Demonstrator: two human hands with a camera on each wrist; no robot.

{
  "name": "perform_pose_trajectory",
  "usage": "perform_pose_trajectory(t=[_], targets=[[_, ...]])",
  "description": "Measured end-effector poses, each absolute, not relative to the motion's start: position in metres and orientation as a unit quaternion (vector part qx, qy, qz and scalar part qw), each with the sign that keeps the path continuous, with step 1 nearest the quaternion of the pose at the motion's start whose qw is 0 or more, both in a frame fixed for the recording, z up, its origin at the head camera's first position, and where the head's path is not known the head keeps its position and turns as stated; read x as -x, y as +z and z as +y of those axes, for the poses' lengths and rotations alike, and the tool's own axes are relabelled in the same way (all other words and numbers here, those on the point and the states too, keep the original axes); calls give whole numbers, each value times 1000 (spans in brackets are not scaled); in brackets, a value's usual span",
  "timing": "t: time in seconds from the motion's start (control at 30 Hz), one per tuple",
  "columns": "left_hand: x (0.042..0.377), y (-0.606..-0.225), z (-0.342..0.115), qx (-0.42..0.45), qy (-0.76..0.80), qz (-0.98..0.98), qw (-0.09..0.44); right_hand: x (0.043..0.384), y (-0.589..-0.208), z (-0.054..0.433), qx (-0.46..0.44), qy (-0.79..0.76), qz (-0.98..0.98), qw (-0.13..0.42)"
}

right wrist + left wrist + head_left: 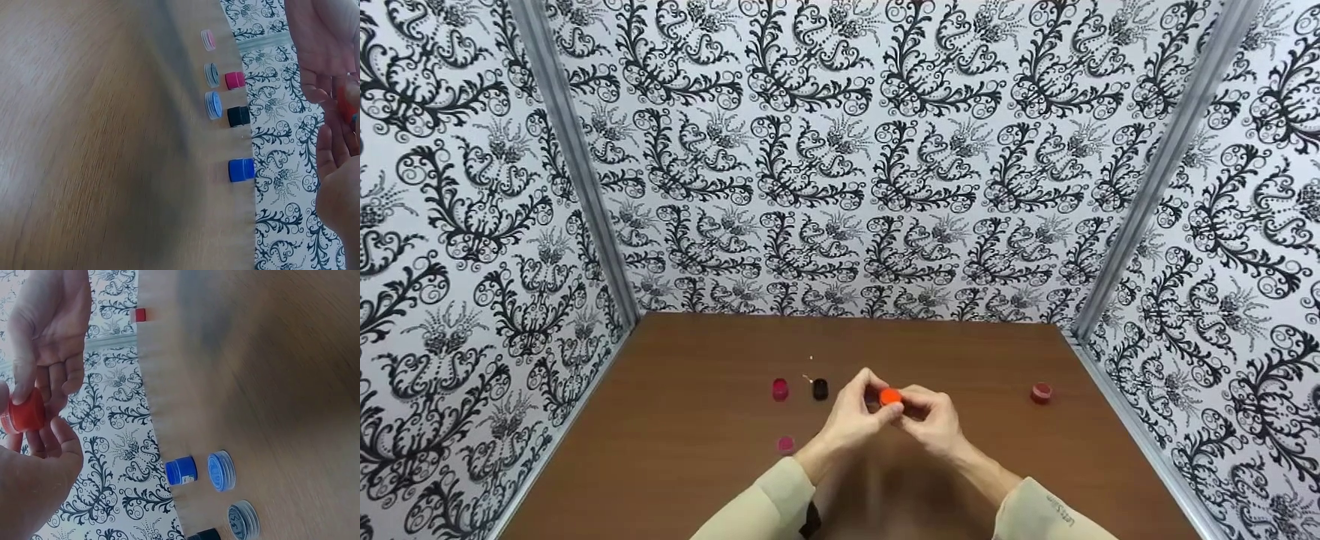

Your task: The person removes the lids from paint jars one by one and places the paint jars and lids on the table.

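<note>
A small orange-red jar (pixel 890 395) is held up over the table between both hands. My left hand (pixel 851 414) grips it from the left, its thumb at the near side. From the right, my right hand (pixel 936 424) holds the same jar with curled fingers. In the left wrist view the red jar (pixel 28 412) lies tilted on its side, a ridged clear-looking rim toward the left hand (pixel 36 489). Fingers hide much of the jar (pixel 346 104) in the right wrist view, so I cannot tell whether its lid is loose.
Standing on the brown table (pixel 697 420) are a pink jar (pixel 780 389), a black jar (pixel 820 388), a blue jar (pixel 181 471) and a red jar (pixel 1041 392) far right. A pink lid (pixel 785 445), a blue lid (pixel 221 471) and a dark lid (pixel 243 520) lie nearer. Patterned walls (pixel 825 150) enclose the table.
</note>
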State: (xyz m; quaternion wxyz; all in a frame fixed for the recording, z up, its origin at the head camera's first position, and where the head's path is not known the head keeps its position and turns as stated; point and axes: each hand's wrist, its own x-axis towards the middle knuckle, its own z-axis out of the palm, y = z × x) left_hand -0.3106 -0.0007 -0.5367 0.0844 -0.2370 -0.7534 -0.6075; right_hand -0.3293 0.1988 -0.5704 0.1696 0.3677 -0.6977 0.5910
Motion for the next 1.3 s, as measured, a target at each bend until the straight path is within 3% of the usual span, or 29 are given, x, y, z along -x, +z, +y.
perform_pose_trajectory(t=[0.57, 1.3], targets=[[312, -537, 8, 170, -627, -753, 110, 330, -565, 197, -343, 596, -703, 182], [314, -531, -3, 254, -571, -775, 93, 332, -559, 201, -357, 577, -712, 177]])
